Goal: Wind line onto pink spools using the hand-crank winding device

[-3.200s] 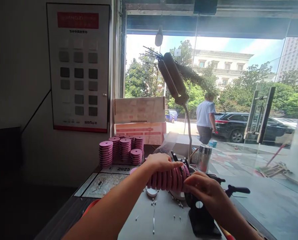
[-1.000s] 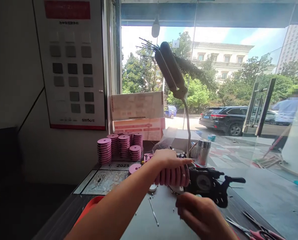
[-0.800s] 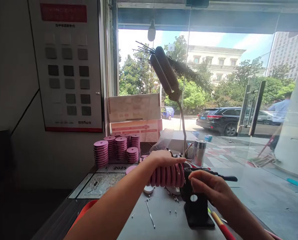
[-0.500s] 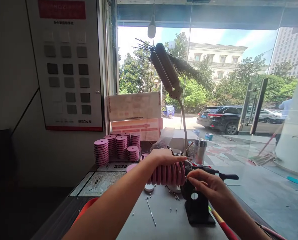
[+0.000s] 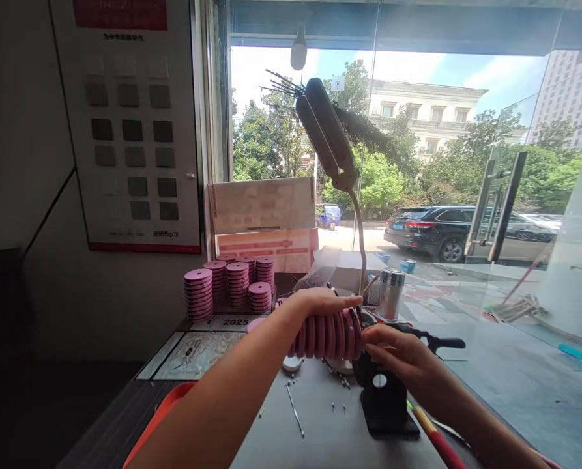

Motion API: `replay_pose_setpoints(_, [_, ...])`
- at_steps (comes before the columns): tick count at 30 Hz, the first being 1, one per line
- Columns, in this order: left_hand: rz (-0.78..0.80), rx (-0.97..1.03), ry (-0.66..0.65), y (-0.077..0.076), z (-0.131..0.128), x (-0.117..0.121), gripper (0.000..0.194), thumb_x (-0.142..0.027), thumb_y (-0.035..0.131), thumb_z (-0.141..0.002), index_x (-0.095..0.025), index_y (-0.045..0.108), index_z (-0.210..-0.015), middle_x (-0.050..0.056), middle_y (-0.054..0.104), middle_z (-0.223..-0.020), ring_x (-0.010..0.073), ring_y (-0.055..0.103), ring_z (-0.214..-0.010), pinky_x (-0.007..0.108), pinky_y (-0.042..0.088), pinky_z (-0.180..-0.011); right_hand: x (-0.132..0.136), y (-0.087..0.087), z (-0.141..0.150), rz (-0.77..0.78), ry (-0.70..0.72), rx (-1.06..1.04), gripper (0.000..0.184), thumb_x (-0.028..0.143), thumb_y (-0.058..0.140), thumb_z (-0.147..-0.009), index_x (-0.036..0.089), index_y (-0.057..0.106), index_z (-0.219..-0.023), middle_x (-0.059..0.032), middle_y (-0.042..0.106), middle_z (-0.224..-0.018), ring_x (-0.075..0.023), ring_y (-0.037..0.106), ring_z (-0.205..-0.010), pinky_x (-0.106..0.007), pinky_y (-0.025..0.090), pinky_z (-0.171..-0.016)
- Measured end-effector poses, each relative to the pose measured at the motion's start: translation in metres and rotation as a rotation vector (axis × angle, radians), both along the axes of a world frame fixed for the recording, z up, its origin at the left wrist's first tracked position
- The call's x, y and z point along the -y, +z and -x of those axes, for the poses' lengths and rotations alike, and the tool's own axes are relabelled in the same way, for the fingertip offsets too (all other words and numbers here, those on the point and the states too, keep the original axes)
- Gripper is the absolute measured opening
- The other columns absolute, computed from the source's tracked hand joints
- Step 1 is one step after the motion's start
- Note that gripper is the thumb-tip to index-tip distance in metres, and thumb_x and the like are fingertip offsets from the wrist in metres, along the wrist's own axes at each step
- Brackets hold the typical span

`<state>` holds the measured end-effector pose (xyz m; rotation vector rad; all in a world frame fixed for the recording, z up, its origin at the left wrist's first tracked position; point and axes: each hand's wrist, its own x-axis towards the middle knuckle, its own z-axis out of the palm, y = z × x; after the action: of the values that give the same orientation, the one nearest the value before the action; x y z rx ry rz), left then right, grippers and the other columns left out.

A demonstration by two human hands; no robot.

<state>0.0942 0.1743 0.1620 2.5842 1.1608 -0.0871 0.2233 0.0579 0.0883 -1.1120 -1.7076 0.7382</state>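
Note:
A row of pink round spools [image 5: 324,337] sits side by side on a black hand-cranked stand [image 5: 390,407]. My left hand [image 5: 326,301] lies across the top of the row with its fingers stretched out to the right. At the right end of the row, beside the stand's head, my right hand [image 5: 395,350] has thumb and fingers pinched together against the last spool. Whatever is between those fingertips is too small or hidden to make out. The crank handle [image 5: 447,342] sticks out to the right behind my right hand.
Stacks of pink spools [image 5: 198,296] stand at the back left. A thin metal tool [image 5: 295,410] and several tiny pieces lie on the grey work surface [image 5: 271,449]. A lamp [image 5: 327,133] rises behind, near a clear canister [image 5: 391,296]. A red-and-yellow handle [image 5: 435,435] lies right of the stand.
My right fingertips have moved slightly up and left, closer against the last spool. My left hand stays on top of the row, with little visible movement.

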Motion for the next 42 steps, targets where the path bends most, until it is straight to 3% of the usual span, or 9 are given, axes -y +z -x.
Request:
replay_pose_setpoints(18, [0.001,0.029,0.024,0.001,0.001,0.004,0.091,-0.075,0.017,-0.064,-0.004,0.058,-0.102,0.023,0.057,-0.108,0.0322,0.054,-0.092,0.042,0.038,-0.082,-0.001,-0.010,0.003,-0.219,-0.055,0.048,0.021,0.033,0.048,-0.082,0.018,0.052,-0.069,-0.0010,0.053,-0.073,-0.0149,0.046,-0.066,-0.026,0.038,-0.059])
replay_pose_setpoints(24, [-0.028,0.076,0.031,-0.002,-0.002,0.002,0.083,-0.076,0.022,-0.063,-0.008,0.065,-0.085,0.021,0.062,-0.098,0.0317,0.056,-0.087,0.040,0.040,-0.076,-0.006,-0.021,0.009,-0.226,-0.122,0.011,0.022,0.036,0.048,-0.081,0.017,0.051,-0.069,-0.0026,0.055,-0.074,-0.0163,0.049,-0.067,-0.026,0.039,-0.058])
replay_pose_setpoints(28, [-0.179,0.264,0.078,0.006,0.007,0.008,0.064,-0.068,0.031,-0.068,-0.014,0.064,-0.078,0.013,0.065,-0.087,0.0260,0.057,-0.080,0.034,0.041,-0.070,0.002,-0.015,0.003,-0.269,-0.283,0.143,0.023,0.041,0.049,-0.078,0.019,0.053,-0.072,-0.0012,0.055,-0.066,-0.0163,0.050,-0.059,-0.027,0.040,-0.054])
replay_pose_setpoints(31, [-0.403,0.526,0.190,0.007,0.039,0.019,0.045,-0.050,0.027,-0.080,-0.019,0.055,-0.096,0.007,0.059,-0.100,0.0213,0.052,-0.092,0.033,0.036,-0.078,0.010,-0.003,-0.040,-0.376,-0.602,0.227,0.028,0.050,0.048,-0.072,0.023,0.056,-0.075,-0.0024,0.058,-0.067,-0.0195,0.053,-0.059,-0.031,0.042,-0.056])
replay_pose_setpoints(33, [-0.497,0.655,0.296,-0.002,0.068,0.025,0.038,-0.039,0.025,-0.083,-0.017,0.051,-0.099,0.008,0.057,-0.097,0.0209,0.050,-0.091,0.034,0.034,-0.080,0.008,0.000,-0.082,-0.377,-0.810,0.329,0.029,0.050,0.043,-0.069,0.025,0.057,-0.072,-0.0061,0.062,-0.078,-0.0251,0.055,-0.072,-0.037,0.042,-0.062])
replay_pose_setpoints(34, [-0.508,0.696,0.340,-0.010,0.082,0.027,0.035,-0.033,0.025,-0.082,-0.015,0.050,-0.098,0.010,0.057,-0.093,0.0209,0.050,-0.088,0.034,0.035,-0.079,0.004,-0.001,-0.102,-0.334,-0.822,0.416,0.030,0.050,0.041,-0.066,0.025,0.058,-0.070,-0.0075,0.063,-0.083,-0.0282,0.054,-0.083,-0.041,0.041,-0.071])
replay_pose_setpoints(37, [-0.371,0.741,0.312,-0.044,0.111,0.031,0.033,-0.030,0.027,-0.082,-0.013,0.050,-0.098,0.005,0.058,-0.077,0.0168,0.053,-0.070,0.028,0.040,-0.065,-0.011,-0.012,-0.143,-0.040,-0.628,0.448,0.039,0.055,0.038,-0.060,0.024,0.061,-0.062,-0.0117,0.065,-0.079,-0.0308,0.056,-0.082,-0.042,0.040,-0.076])
replay_pose_setpoints(40, [-0.155,0.897,0.233,-0.071,0.120,0.031,0.041,-0.037,0.028,-0.083,-0.013,0.041,-0.113,0.003,0.053,-0.082,0.0145,0.050,-0.069,0.026,0.041,-0.062,-0.023,-0.024,-0.147,0.263,-0.451,0.290,0.052,0.070,0.032,-0.058,0.024,0.052,-0.042,-0.0093,0.055,-0.049,-0.0249,0.052,-0.051,-0.038,0.042,-0.057])
replay_pose_setpoints(42, [-0.057,0.963,0.187,-0.078,0.119,0.033,0.046,-0.040,0.030,-0.083,-0.013,0.034,-0.121,0.004,0.050,-0.085,0.0139,0.048,-0.069,0.026,0.040,-0.063,-0.026,-0.029,-0.141,0.340,-0.442,0.214,0.058,0.078,0.030,-0.053,0.025,0.046,-0.036,-0.0052,0.044,-0.039,-0.0199,0.043,-0.041,-0.036,0.037,-0.050])
